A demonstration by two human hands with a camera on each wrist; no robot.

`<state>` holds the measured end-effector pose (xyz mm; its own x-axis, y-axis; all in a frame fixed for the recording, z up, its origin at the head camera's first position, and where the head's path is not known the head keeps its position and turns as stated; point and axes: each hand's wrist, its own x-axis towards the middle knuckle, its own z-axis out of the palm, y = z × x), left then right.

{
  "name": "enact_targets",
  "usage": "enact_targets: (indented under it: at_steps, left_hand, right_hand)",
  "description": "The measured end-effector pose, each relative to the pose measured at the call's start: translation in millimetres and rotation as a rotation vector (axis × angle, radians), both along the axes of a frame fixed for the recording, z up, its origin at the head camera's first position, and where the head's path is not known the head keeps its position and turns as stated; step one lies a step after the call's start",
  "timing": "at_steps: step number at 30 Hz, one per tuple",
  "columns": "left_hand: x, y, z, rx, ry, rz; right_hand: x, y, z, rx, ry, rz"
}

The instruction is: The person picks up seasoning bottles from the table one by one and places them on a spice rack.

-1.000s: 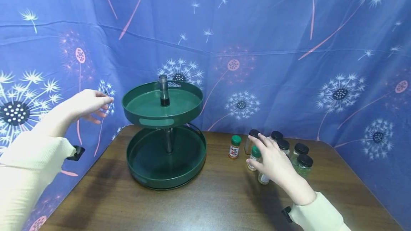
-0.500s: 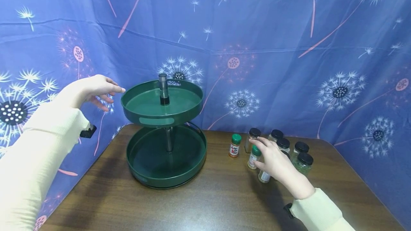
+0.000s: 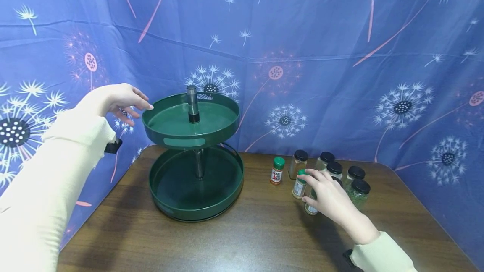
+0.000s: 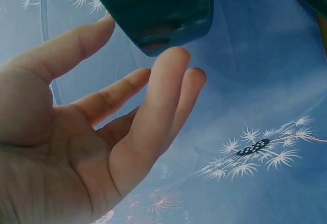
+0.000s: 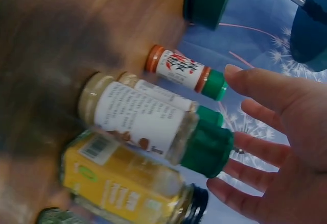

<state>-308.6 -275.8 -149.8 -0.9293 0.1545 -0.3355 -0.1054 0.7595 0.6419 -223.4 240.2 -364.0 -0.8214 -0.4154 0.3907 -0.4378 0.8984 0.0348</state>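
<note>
My left hand is at the left rim of the green two-tier turntable's upper tray, its fingertips right at the edge. In the left wrist view the thumb and loosely bent fingers lie around the tray's end with a gap in the palm. My right hand reaches over the spice jars, thumb and fingers spread around nothing. Close to its fingertips, in the right wrist view, is the green cap of a white-labelled spice jar. Beside that one are a second green-capped jar and a red-and-white labelled jar.
Several black-lidded jars stand behind and right of my right hand, among them one with green herbs and one at the back. A yellow-labelled jar shows below. The lower tray rests on the wooden table; a blue cloth hangs behind.
My left hand has moved right to the upper tray's rim. The right hand has shifted slightly right, its thumb and fingers drawing a little closer together.
</note>
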Motion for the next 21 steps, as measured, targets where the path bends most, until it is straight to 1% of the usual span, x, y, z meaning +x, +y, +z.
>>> enact_targets:
  at_steps: [9, 12, 17, 19, 21]
  left_hand:
    - [-5.9, 3.0, 0.3, 0.018, -0.017, 0.022]
    - [-8.4, 5.0, 1.3, 0.026, -0.031, 0.018]
    - [-11.5, 9.3, 2.4, 0.052, -0.076, 0.022]
    - [-11.7, 10.9, 3.0, 0.043, -0.076, 0.026]
    - [-11.9, 11.9, 3.8, 0.02, -0.067, 0.03]
  right_hand:
    - [-0.2, 8.8, -17.0, -0.049, 0.034, 0.079]
    - [-1.0, 12.1, -22.5, -0.068, 0.057, 0.09]
    - [-0.3, 15.6, -30.7, -0.114, 0.131, 0.105]
    - [0.3, 16.8, -33.5, -0.128, 0.147, 0.103]
    - [0.8, 18.1, -36.6, -0.134, 0.141, 0.097]
